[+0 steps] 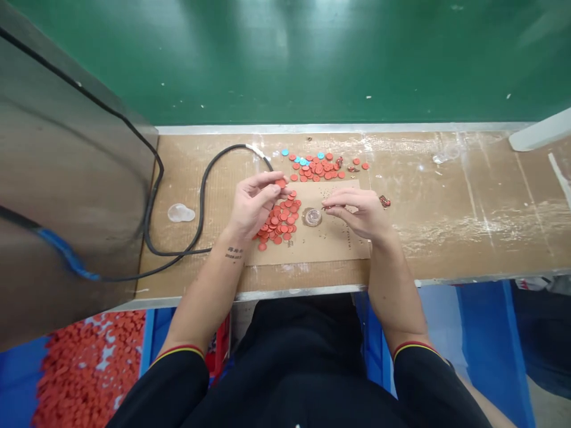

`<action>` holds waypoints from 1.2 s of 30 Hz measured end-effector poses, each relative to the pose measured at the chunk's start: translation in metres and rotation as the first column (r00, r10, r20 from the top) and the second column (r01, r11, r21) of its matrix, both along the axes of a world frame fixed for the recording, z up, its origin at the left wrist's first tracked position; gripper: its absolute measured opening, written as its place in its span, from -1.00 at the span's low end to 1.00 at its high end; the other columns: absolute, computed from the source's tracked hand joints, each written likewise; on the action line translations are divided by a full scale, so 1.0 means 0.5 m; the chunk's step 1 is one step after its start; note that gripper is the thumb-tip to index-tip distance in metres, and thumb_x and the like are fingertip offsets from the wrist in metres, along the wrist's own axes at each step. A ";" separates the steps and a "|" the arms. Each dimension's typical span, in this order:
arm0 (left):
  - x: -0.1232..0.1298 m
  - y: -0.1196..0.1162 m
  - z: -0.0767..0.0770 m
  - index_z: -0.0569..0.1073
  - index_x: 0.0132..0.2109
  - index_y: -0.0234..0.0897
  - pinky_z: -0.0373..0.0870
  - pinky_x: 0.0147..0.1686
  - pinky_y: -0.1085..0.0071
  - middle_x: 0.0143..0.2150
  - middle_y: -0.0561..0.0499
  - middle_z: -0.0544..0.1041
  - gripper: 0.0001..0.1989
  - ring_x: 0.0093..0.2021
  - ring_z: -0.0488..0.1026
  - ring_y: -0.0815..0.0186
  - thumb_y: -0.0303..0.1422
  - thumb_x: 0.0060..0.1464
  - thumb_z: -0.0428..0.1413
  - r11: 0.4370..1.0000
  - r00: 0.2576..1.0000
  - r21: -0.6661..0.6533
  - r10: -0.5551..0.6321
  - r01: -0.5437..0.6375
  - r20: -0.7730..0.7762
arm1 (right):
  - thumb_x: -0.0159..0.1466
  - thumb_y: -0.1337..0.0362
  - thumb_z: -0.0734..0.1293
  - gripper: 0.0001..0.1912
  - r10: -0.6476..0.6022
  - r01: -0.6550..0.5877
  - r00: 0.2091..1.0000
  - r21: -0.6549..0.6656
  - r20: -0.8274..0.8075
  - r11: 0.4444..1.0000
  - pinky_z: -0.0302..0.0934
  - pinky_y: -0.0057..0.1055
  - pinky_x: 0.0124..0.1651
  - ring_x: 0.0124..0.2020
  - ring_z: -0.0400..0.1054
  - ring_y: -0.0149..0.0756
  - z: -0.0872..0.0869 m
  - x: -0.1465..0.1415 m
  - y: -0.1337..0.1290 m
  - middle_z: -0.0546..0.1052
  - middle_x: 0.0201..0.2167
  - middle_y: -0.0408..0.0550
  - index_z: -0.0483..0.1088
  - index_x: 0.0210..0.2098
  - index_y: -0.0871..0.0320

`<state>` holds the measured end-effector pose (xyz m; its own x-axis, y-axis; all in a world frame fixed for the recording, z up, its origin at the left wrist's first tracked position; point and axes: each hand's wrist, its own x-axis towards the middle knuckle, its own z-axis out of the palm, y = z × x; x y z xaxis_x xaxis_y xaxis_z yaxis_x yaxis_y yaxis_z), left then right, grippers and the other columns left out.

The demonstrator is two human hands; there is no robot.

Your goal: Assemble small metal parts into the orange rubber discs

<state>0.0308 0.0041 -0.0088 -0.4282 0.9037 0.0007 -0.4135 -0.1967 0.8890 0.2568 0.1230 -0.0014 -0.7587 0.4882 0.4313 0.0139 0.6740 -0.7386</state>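
While my camera faces down, the workbench (446, 238) carries a cardboard sheet (328, 249). I read the left hand (250, 207) and right hand (363, 213) at its opposite sides, both pinched. A heap of red discs (284, 224) lies beside the left; a transparent round fixture (313, 217) sits between. The left clamps one red disc (281, 183), the right a dark-red piece (327, 207).

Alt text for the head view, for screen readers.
A bare left hand pinches a red disc and the right hand a dark red bit, above a bench. Between them, a clear round piece sits on a cardboard sheet. A pile of red discs lies by the left hand; more, with some blue discs, lie beyond the sheet.
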 end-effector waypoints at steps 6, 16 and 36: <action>-0.006 0.004 -0.013 0.60 -0.19 -0.20 0.67 -0.21 0.34 -0.25 0.00 0.66 -0.68 -0.28 0.67 0.27 -0.27 -0.07 0.50 0.998 0.999 -0.058 0.007 -0.005 0.039 | 0.36 0.26 0.48 -0.86 -0.030 0.029 0.997 0.011 0.066 1.000 0.53 -0.20 -0.15 -0.27 0.62 -0.19 -0.002 0.007 -0.007 0.74 -0.26 -0.16 0.67 -0.12 -0.10; -0.014 0.006 -0.014 0.49 -0.21 -0.23 0.65 -0.17 0.36 -0.26 0.05 0.62 -0.76 -0.26 0.68 0.29 -0.41 0.07 0.41 0.994 0.995 -0.098 0.054 -0.045 0.090 | 0.35 0.29 0.47 -0.85 -0.038 0.022 0.994 0.155 0.101 0.988 0.46 -0.23 -0.25 -0.35 0.58 -0.20 0.002 -0.001 -0.020 0.72 -0.32 -0.15 0.65 -0.13 -0.09; -0.015 0.006 0.000 0.40 -0.35 -0.28 0.58 -0.23 0.52 -0.30 0.07 0.66 -0.79 -0.36 0.63 0.45 -0.48 0.19 0.28 0.994 0.985 -0.113 0.022 -0.002 0.168 | 0.35 0.28 0.48 -0.92 -0.044 0.010 0.989 0.228 0.143 0.974 0.46 -0.28 -0.30 -0.38 0.58 -0.24 0.002 -0.004 -0.021 0.71 -0.37 -0.13 0.66 -0.19 -0.02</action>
